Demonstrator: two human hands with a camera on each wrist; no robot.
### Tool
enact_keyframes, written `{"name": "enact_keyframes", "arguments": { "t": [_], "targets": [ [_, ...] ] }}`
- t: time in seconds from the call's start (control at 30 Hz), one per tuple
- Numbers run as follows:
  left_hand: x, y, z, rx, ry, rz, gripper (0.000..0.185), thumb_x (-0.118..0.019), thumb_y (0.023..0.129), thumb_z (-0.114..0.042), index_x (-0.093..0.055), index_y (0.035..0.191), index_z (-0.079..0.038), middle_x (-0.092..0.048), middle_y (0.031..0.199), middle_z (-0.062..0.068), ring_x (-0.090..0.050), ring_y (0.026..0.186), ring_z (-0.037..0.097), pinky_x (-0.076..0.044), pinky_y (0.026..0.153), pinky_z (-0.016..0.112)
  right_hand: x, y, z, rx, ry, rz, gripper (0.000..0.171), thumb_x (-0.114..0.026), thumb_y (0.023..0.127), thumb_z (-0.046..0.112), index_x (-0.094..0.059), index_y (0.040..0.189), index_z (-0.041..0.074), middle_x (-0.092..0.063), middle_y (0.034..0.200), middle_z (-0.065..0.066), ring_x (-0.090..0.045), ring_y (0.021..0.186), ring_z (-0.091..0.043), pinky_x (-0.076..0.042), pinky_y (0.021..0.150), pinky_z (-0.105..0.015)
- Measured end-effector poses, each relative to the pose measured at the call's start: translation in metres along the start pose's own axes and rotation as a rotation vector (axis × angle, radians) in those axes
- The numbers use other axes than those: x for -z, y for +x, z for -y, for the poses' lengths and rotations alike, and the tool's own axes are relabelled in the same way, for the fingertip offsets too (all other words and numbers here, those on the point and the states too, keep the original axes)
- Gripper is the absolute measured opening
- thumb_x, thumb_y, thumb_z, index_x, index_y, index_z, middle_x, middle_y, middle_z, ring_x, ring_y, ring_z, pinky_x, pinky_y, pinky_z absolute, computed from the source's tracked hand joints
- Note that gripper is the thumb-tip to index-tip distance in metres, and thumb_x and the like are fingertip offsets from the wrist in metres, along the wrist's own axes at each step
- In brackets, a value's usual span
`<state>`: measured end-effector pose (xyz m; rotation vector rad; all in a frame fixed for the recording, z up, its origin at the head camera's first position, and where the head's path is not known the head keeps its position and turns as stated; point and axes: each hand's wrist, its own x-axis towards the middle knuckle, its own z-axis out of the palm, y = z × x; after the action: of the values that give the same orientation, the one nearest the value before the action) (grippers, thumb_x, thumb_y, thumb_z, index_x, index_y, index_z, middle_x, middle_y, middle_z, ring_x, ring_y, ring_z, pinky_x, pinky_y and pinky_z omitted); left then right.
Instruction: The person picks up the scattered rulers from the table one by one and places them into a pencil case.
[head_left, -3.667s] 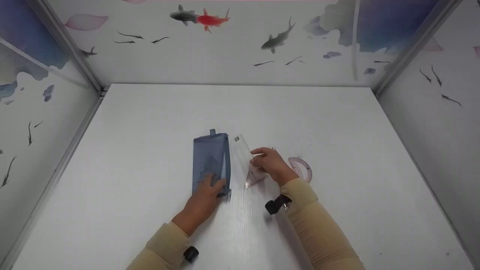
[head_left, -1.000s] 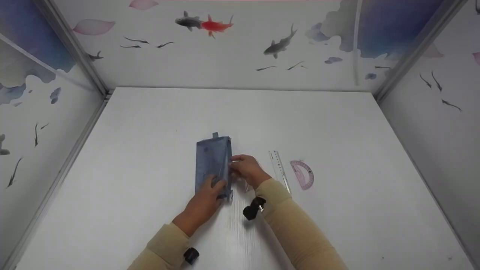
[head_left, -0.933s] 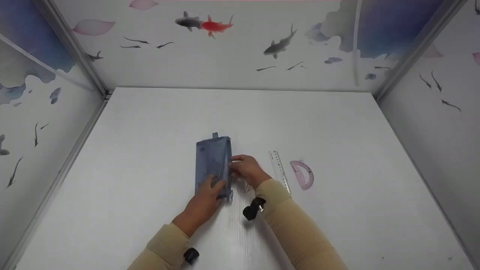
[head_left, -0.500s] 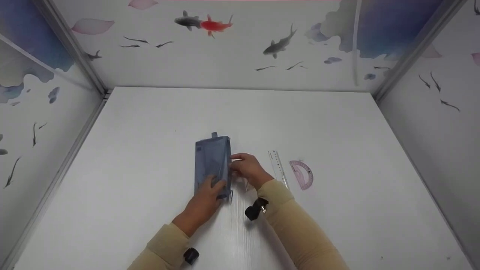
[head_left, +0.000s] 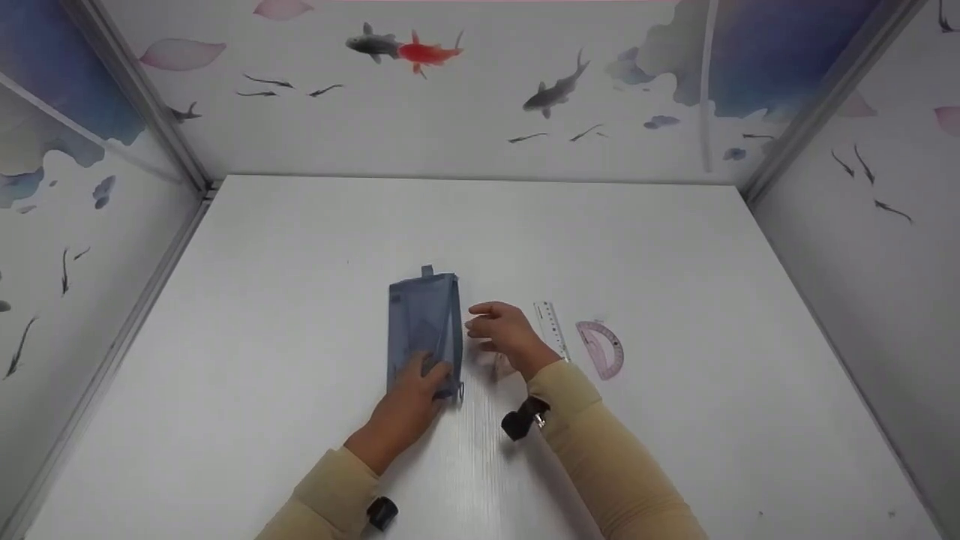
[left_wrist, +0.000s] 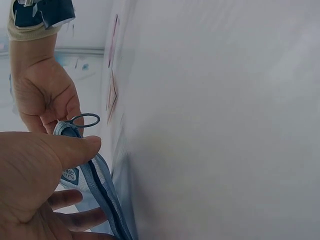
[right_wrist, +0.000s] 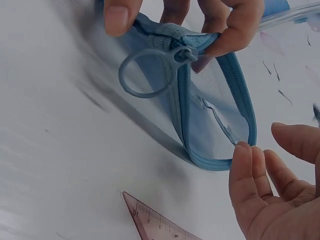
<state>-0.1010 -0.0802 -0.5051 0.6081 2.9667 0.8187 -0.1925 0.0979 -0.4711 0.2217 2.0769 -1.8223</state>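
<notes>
A blue see-through pencil pouch (head_left: 412, 307) lies on the white table in the head view, its zipped long side gaping to the right. My left hand (head_left: 405, 394) grips its near end, thumb by the zipper's ring pull (right_wrist: 147, 73). Through the fabric, a small dark square mark (head_left: 395, 298) shows at the upper left corner. My right hand (head_left: 508, 334) is just right of the opening, holding nothing; in the right wrist view its fingertips (right_wrist: 243, 150) are right at the zipper edge. Beneath it lies a pink set square (right_wrist: 160, 225), mostly hidden in the head view.
To the right of my right hand lie a clear straight ruler (head_left: 550, 322), partly covered by the wrist, and a pink protractor (head_left: 616, 352). White panels painted with fish enclose the table (head_left: 300, 225) at the back and both sides.
My right hand has slid a clear ruler with a dark square mark leftward into the pouch, let go and drawn back slightly right. My left hand has kept its hold on the pouch.
</notes>
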Motion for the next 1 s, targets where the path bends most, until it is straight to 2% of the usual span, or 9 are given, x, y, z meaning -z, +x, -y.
{"name": "enact_keyframes", "arguments": {
  "t": [0.57,0.77,1.0],
  "targets": [
    [0.000,-0.001,-0.001,0.004,0.000,0.007,0.047,-0.071,0.087,-0.009,-0.048,0.126,-0.017,-0.038,0.135,0.025,-0.053,0.114,0.041,-0.054,0.079,0.046,0.015,-0.015,0.010,0.151,-0.185,-0.020,0.037,-0.065,0.090,0.010,-0.058,0.125,-0.002,-0.062,0.111,-0.013,-0.062,0.102,-0.025,-0.054,0.083,-0.038],
    [0.000,-0.002,-0.003,0.016,0.038,0.000,0.052,-0.072,0.085,-0.006,-0.047,0.129,-0.017,-0.038,0.133,0.024,-0.056,0.107,0.036,-0.056,0.072,0.041,0.018,-0.021,0.013,0.239,-0.313,-0.056,0.035,-0.066,0.091,0.012,-0.060,0.124,0.002,-0.064,0.110,-0.011,-0.060,0.107,-0.026,-0.051,0.088,-0.039],
    [-0.002,-0.001,-0.002,0.013,0.048,-0.014,0.051,-0.073,0.085,-0.007,-0.048,0.128,-0.016,-0.038,0.134,0.024,-0.056,0.106,0.036,-0.056,0.069,0.040,0.022,-0.029,0.013,0.372,-0.516,-0.050,0.040,-0.068,0.090,0.014,-0.057,0.127,0.004,-0.061,0.121,-0.015,-0.058,0.113,-0.030,-0.047,0.095,-0.044]
  ]
}}
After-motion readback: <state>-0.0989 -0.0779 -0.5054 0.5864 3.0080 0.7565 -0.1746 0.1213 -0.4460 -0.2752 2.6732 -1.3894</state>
